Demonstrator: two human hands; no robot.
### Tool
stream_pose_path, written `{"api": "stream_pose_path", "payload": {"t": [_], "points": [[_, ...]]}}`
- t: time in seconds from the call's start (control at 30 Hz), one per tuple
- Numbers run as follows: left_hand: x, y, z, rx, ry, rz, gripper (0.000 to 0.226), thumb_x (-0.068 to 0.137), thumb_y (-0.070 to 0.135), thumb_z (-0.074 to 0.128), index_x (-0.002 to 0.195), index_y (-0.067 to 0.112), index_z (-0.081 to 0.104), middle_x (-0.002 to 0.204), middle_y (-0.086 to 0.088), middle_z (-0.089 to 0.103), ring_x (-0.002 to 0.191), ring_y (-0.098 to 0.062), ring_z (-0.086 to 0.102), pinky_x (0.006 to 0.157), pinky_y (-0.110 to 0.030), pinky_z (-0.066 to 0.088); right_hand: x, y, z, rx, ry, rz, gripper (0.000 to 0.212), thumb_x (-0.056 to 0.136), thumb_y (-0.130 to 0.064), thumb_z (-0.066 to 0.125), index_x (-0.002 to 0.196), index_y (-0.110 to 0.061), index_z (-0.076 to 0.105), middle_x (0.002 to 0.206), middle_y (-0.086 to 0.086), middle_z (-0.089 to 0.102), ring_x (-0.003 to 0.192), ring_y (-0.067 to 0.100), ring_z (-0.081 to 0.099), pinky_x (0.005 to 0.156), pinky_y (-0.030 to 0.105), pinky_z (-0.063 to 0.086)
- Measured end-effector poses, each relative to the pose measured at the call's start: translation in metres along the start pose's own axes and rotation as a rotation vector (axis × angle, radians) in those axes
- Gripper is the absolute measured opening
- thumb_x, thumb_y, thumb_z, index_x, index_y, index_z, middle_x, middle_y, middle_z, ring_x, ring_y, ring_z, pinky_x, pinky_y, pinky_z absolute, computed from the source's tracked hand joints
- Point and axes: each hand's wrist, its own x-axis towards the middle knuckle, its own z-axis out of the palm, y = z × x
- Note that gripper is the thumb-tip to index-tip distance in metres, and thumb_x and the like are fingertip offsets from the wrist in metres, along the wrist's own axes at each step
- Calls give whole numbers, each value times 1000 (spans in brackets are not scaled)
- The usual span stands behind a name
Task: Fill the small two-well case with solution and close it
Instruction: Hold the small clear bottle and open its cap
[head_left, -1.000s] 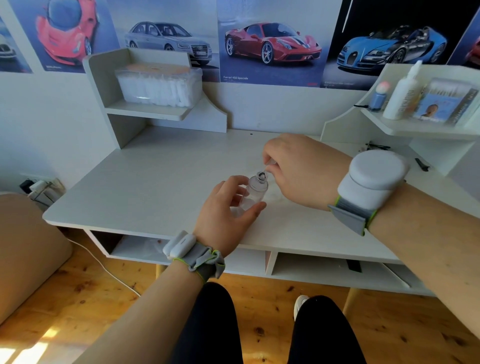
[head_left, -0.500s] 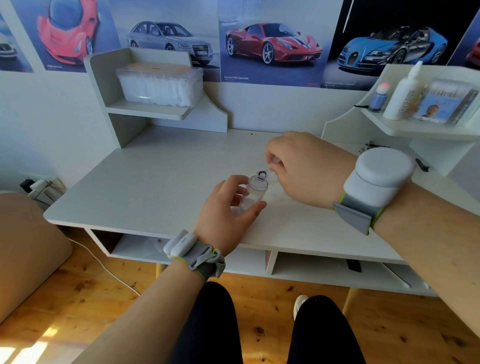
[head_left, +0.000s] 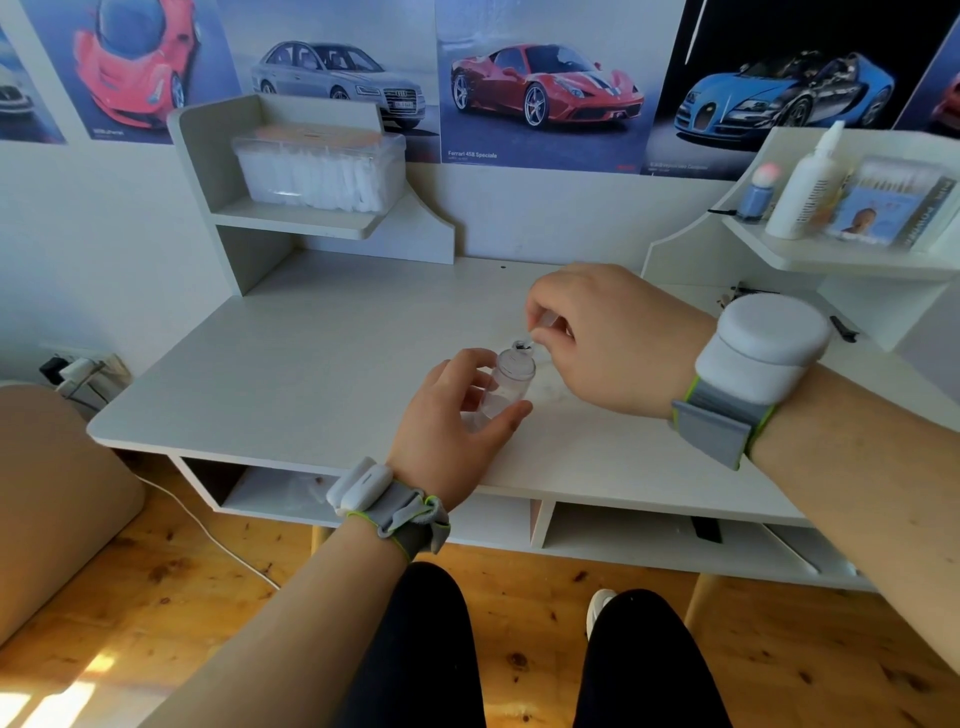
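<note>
Item: small clear bottle (head_left: 506, 387), upright, standing on or just above the white tabletop (head_left: 311, 364) near its front edge; your left hand (head_left: 452, 431) has its grip clenched around the lower body, thumb in front and fingers behind. Item: a small pale piece, likely the bottle's cap, pinched in the fingertips (head_left: 540, 325) of your right hand (head_left: 608, 338), held just above and beside the dark nozzle; the grip is closed on it, though the piece itself is too hidden to name with certainty. Item: the two-well case is not identifiable in this view; it may lie behind your right hand, but that cannot be told. Background stock: a white squeeze bottle (head_left: 802, 192) and a small blue bottle (head_left: 756, 195) on the right shelf (head_left: 831, 254), a clear lidded box (head_left: 322, 171) on the left shelf. Handling note: the step in hand looks to be uncapping or recapping the bottle. Keep your left grip low and steady so the bottle stays vertical, turn only with the right fingertips, avoid squeezing the soft body while the nozzle is exposed, and keep the cap's inner face off the tabletop.
</note>
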Motion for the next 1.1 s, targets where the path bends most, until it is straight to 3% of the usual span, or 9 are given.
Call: {"api": "stream_pose_path", "payload": {"t": [0.2,0.7,0.87,1.1], "points": [[0,0,0,-9,-5,-3,37,79,48,65,106,47,41,98,19,53,91,9,52,69,-3,42,2,-1,9,-3,-71,-4,11,92,-15,48,97,-14,58,104,7,58,94,26,56,85,38,48],[0,2,-1,-15,-5,-9,37,80,46,67,109,41,45,100,15,55,87,5,55,70,-7,42,6,5,9,12,-28,-14,10,91,-17,50,93,-15,59,99,4,58,91,24,56,84,37,47],[-1,3,-1,-12,-2,-9,36,80,47,66,109,42,45,97,18,53,87,7,54,69,-5,40,4,8,1,11,21,-19,12,90,-15,50,94,-13,61,90,1,51,85,22,53,79,32,44],[0,2,-2,-19,-1,-1,36,80,46,66,106,46,43,94,22,51,89,7,54,70,-5,41,5,11,-3,25,40,-9,13,91,-16,49,96,-13,61,94,4,53,86,22,54,79,31,44]]}}
